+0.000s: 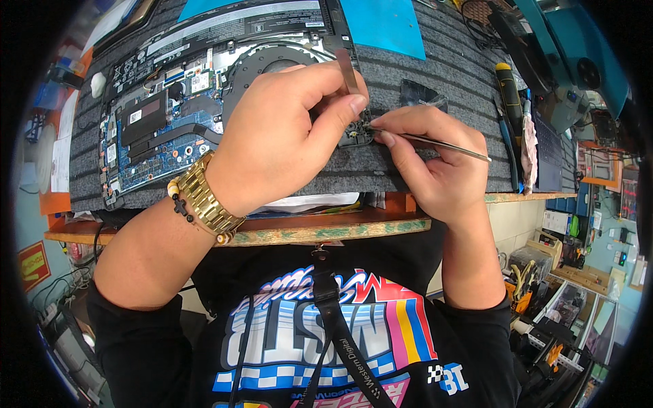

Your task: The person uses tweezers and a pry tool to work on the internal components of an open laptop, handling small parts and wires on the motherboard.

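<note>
An opened laptop chassis [153,160] lies on the dark striped mat, with its blue board, black battery [245,28] and round fan [275,60] exposed. My left hand [286,129] is over the chassis's right part, pinching a flat, thin brownish metal strip [345,71] that sticks up between thumb and forefinger. To its right, my right hand [435,156] grips slim metal tweezers [442,144] like a pen. Their tip points left at the chassis's near right corner [354,136], close to my left fingertips. What the tip touches is too small to tell.
Blue sheets [388,27] lie at the back of the mat [469,102]. A small dark piece of film [422,95] lies beyond my right hand. On the right are a yellow-and-black screwdriver [507,92] and another laptop [549,153]. The worn wooden table edge [326,232] runs before me.
</note>
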`<state>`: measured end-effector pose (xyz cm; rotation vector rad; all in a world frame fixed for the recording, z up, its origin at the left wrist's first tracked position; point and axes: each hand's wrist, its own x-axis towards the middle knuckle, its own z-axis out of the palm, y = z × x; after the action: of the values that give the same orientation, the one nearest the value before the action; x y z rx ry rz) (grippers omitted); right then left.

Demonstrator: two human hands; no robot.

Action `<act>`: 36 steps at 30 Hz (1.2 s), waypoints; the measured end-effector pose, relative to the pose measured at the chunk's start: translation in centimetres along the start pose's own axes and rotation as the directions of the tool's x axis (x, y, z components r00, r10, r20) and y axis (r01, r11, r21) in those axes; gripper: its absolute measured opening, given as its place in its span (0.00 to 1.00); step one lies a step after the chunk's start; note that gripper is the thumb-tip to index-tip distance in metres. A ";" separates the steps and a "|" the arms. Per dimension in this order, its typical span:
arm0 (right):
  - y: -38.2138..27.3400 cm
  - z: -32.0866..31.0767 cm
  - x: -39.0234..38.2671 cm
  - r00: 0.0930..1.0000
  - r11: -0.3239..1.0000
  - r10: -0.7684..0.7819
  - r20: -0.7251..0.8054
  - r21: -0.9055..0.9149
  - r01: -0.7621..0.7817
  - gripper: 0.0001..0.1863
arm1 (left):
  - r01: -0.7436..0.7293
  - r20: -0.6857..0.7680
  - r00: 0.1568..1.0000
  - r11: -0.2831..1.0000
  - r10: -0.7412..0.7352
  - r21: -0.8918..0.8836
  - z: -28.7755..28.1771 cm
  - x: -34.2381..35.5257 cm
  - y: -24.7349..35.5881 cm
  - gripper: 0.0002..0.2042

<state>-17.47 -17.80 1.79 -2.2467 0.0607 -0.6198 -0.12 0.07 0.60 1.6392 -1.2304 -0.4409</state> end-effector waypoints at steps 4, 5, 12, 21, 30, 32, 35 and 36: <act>-0.1 -0.1 0.0 1.000 1.000 -0.010 0.012 -0.020 0.011 0.05 | -0.016 -0.010 1.000 1.000 0.016 -0.014 0.2 0.0 -0.4 0.08; -0.2 -0.1 0.0 1.000 1.000 0.006 0.006 -0.002 -0.006 0.05 | -0.016 -0.010 1.000 1.000 0.016 -0.014 0.5 0.0 -0.7 0.08; -0.1 -0.1 -0.2 1.000 1.000 0.023 -0.003 -0.003 -0.023 0.05 | -0.076 -0.087 0.993 0.997 0.075 -0.013 0.4 0.0 -0.5 0.07; -0.1 0.4 0.1 0.989 0.987 -0.149 0.002 -0.064 0.149 0.09 | -0.088 -0.002 0.996 0.989 0.088 0.122 0.1 0.0 -0.1 0.06; -0.5 0.8 -0.2 0.988 0.975 -0.152 0.001 -0.166 0.150 0.10 | -0.159 0.003 0.987 0.967 0.161 0.199 0.1 0.1 -0.4 0.07; -0.5 0.7 -0.2 0.992 0.986 -0.122 -0.023 -0.119 0.118 0.10 | -0.167 0.006 0.986 0.966 0.169 0.195 0.2 0.1 -0.5 0.07; -0.4 0.7 -0.3 0.993 0.985 -0.118 -0.021 -0.126 0.114 0.09 | -0.181 -0.003 0.983 0.965 0.185 0.192 0.2 0.1 -0.6 0.06; -0.4 0.7 -0.3 0.993 0.986 -0.118 -0.022 -0.125 0.114 0.09 | -0.178 0.000 0.983 0.964 0.182 0.198 0.2 0.1 -0.6 0.07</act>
<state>-17.49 -17.00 1.58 -2.3738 -0.0176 -0.7296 0.08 -0.14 0.07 1.6732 -1.4327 -0.1943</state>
